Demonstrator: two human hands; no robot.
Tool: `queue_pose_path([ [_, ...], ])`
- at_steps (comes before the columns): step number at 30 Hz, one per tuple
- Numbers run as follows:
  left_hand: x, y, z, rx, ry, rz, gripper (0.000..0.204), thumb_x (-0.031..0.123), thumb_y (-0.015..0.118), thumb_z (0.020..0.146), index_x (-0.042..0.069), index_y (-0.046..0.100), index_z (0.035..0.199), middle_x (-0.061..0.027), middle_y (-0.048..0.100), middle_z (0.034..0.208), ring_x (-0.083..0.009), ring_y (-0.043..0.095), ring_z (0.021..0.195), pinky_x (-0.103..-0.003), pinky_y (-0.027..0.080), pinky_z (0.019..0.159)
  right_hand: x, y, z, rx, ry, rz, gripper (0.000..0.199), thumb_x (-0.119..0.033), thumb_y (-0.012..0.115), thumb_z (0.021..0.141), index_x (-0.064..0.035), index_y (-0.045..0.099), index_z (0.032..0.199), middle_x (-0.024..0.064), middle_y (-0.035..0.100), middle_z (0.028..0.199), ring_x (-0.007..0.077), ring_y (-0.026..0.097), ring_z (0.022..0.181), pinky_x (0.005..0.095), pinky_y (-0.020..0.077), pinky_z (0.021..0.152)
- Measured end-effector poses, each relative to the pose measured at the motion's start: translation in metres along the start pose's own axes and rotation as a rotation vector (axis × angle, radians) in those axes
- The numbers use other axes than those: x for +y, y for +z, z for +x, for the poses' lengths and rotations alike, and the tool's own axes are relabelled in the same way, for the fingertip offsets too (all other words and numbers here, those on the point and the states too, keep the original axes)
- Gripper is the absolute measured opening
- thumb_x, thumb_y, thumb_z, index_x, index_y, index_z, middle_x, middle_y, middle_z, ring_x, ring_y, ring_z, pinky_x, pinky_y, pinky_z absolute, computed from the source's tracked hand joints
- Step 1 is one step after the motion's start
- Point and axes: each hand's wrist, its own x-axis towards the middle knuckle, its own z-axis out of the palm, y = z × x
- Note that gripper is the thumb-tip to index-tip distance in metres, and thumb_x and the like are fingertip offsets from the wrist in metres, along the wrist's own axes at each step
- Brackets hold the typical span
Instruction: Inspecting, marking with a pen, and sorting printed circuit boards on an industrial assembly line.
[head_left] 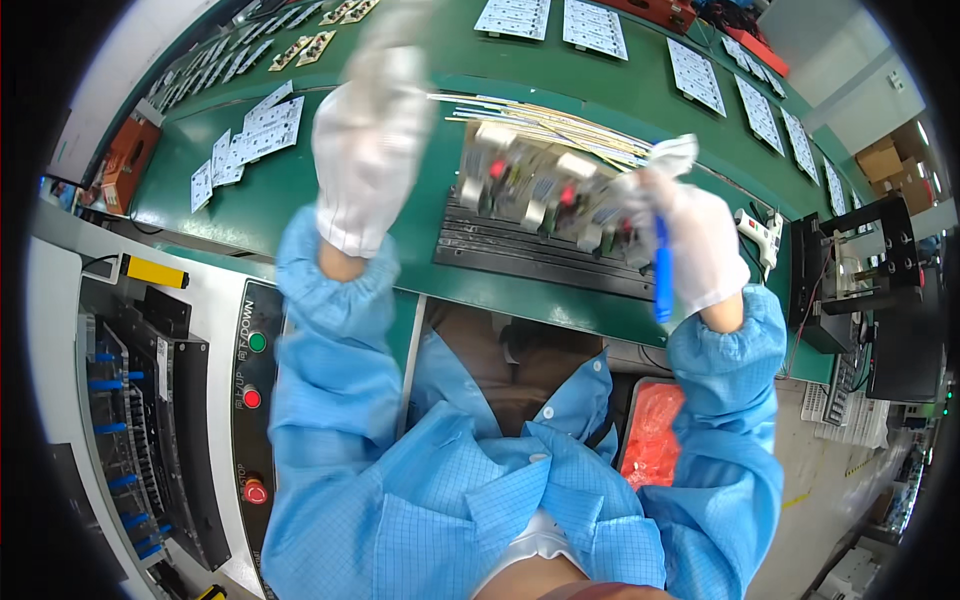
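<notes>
My right hand (705,235), in a white glove, grips the right end of a populated circuit board (545,185). The board is tilted, smeared by motion, and carries white, red and dark parts. A blue pen-like tool (662,268) sticks down from the same hand; how the fingers hold it is hidden. Raised over the bench at the left, my gloved left hand (370,145) stands apart from the board. Its fingers are blurred, so their state and anything in them cannot be made out. Below the board lies a black grooved fixture (530,258).
Thin pale strips (560,122) lie behind the board. White circuit boards (265,128) rest at the left, with more (695,75) along the far bench. A white glue gun (760,240) and a black stand (850,255) are at the right. A control panel with buttons (257,400) sits near my left arm.
</notes>
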Motion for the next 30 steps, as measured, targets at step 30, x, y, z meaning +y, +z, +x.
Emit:
queue_pose_path([
  [30,-0.040,-0.024,-0.082,-0.490,0.734,0.729,0.026,0.039,0.063,0.084,0.013,0.060,0.082,-0.0042,0.056,0.075,-0.0162,0.056,0.065,-0.030,0.041,0.048,0.110,0.100,0.044,-0.117,0.574,0.660,0.034,-0.033,0.048,0.097,-0.0042,0.059,0.111,0.0065,0.058,0.072,0.0144,0.057,0.051,0.0291,0.0463,0.047],
])
